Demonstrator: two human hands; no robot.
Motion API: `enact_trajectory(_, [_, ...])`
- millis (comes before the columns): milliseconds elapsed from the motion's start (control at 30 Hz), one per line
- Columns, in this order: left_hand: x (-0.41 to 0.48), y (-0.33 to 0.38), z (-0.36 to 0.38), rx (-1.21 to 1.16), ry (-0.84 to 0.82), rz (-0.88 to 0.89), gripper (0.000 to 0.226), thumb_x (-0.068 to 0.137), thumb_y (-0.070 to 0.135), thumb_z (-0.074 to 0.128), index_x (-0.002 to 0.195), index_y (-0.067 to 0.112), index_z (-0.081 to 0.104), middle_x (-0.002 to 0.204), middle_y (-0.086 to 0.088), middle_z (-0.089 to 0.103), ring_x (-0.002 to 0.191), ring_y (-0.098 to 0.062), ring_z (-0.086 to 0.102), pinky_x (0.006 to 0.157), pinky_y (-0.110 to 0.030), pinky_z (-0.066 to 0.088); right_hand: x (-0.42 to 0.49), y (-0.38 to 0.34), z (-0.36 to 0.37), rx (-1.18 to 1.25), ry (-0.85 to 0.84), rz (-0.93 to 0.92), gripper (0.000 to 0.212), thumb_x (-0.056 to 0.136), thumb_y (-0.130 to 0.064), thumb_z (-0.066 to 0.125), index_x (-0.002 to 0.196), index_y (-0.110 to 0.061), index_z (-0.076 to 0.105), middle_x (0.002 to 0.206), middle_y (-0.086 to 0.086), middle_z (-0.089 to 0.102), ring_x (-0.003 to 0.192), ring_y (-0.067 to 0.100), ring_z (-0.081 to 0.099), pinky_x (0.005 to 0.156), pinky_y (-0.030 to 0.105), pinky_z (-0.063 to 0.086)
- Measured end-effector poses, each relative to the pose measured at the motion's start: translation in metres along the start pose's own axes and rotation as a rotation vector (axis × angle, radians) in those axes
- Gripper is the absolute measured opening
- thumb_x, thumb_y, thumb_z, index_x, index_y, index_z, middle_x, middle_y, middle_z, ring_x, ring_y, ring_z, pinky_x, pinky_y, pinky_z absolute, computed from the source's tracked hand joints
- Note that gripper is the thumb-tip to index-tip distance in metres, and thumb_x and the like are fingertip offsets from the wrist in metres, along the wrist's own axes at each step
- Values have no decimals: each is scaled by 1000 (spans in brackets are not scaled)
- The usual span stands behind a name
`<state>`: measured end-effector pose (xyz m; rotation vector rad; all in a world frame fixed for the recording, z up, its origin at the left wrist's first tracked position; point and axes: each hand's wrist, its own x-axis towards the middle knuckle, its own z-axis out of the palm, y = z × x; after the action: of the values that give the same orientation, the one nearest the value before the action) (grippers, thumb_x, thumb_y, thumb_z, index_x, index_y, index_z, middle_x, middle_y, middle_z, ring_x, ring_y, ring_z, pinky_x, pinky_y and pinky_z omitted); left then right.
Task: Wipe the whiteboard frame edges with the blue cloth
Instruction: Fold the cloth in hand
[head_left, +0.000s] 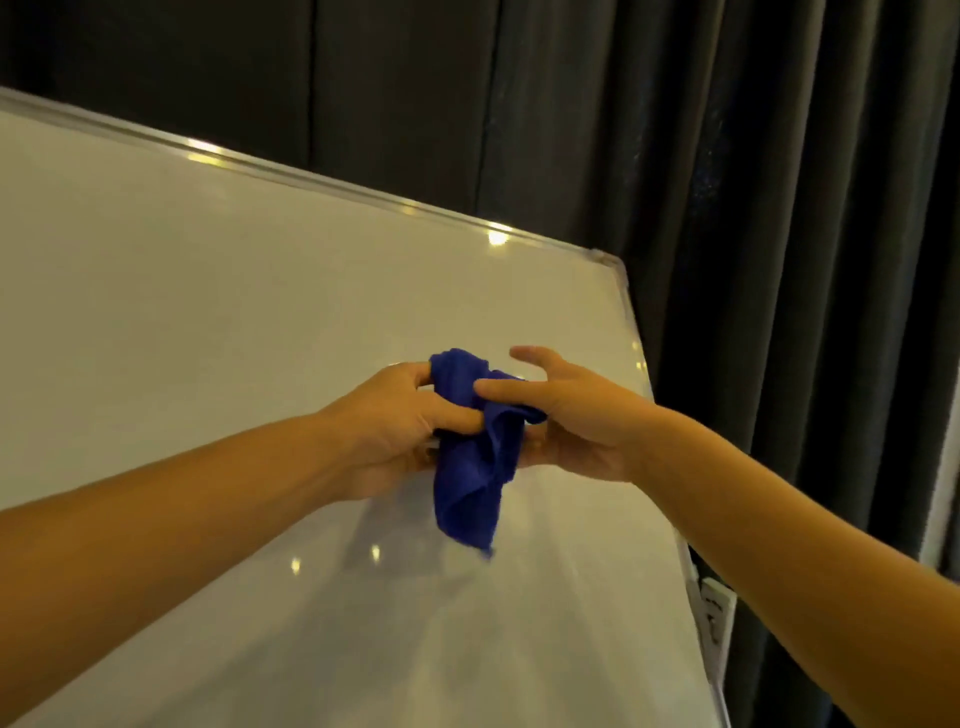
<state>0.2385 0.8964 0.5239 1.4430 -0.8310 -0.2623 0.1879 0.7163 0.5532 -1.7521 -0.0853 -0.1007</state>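
Observation:
A crumpled blue cloth (475, 457) hangs between both hands in front of the whiteboard (208, 312). My left hand (395, 431) grips the cloth's upper left part with closed fingers. My right hand (566, 415) holds the cloth from the right, thumb and lower fingers on it, forefinger stretched over it and upper fingers spread. The board's silver frame runs along the top edge (311, 179) and down the right edge (636, 332), meeting at a corner (608, 260) above and right of the hands. The cloth touches no frame edge.
Dark pleated curtains (779, 208) hang close behind and to the right of the board. A white bracket (714, 613) sits on the right frame edge low down, beside my right forearm. Ceiling lights reflect on the board surface.

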Motion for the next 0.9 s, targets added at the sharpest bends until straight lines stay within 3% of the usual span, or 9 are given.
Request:
enact_trajectory(100, [-33,-10,-15,34,-1,-65,57,73,-2,78,122,20,60,111,-12,72,99,-29,71,84,-45,59,-9,27,23,181,-110,70,62,81,-3,75,136,-14,49,130,18,60,101,35,70,76,44,60])
enact_trajectory(200, [-57,-26,-26,110,95,-77,60,66,15,87,119,23,60,103,-5,75,91,-23,74,81,-42,60,-19,53,36,169,-178,-9,31,85,3,64,112,-9,72,116,18,70,103,31,69,77,35,58])
enact_trajectory(267, [-67,-39,-27,100,159,-60,56,67,18,87,116,21,59,96,-5,77,85,-20,74,78,-38,61,-27,71,39,190,-151,-42,31,83,3,65,110,-11,73,115,16,71,102,29,70,77,33,58])
enact_trajectory(367, [-83,-66,-23,104,183,-28,57,71,10,84,119,20,55,102,-6,75,89,-17,73,83,-36,59,-45,100,39,237,-74,-83,36,78,-4,72,113,-13,72,117,15,70,102,28,70,76,32,58])
enact_trajectory(467, [-95,-94,-7,165,155,44,67,76,-2,77,128,31,52,102,-2,76,92,-13,72,79,-26,59,-69,136,31,251,42,-115,30,75,-11,74,105,-15,74,111,13,72,99,27,70,76,33,58])
enact_trajectory(600, [-101,-126,33,383,164,154,35,78,10,76,100,36,70,99,13,70,92,-4,66,79,-15,51,-110,184,18,229,135,-181,22,79,-23,74,100,-18,70,104,11,71,97,27,69,82,36,58])
enact_trajectory(667, [-102,-146,69,355,187,123,22,77,18,79,89,35,71,102,7,62,92,-3,63,81,-16,49,-137,211,1,220,164,-153,23,87,-27,67,108,-18,64,109,11,70,102,29,66,88,40,57])
enact_trajectory(767, [-108,-189,146,168,113,-7,11,89,25,68,97,19,66,100,-5,68,92,-16,66,80,-27,55,-182,257,-29,391,188,10,25,95,-28,58,116,-15,56,115,10,69,103,30,67,86,45,57])
enact_trajectory(900, [-119,-248,275,-18,211,-181,14,95,35,59,97,22,61,95,-1,71,89,-21,69,73,-32,58,-253,311,-81,598,268,174,43,87,-19,71,126,-13,53,122,12,68,110,32,66,85,45,56])
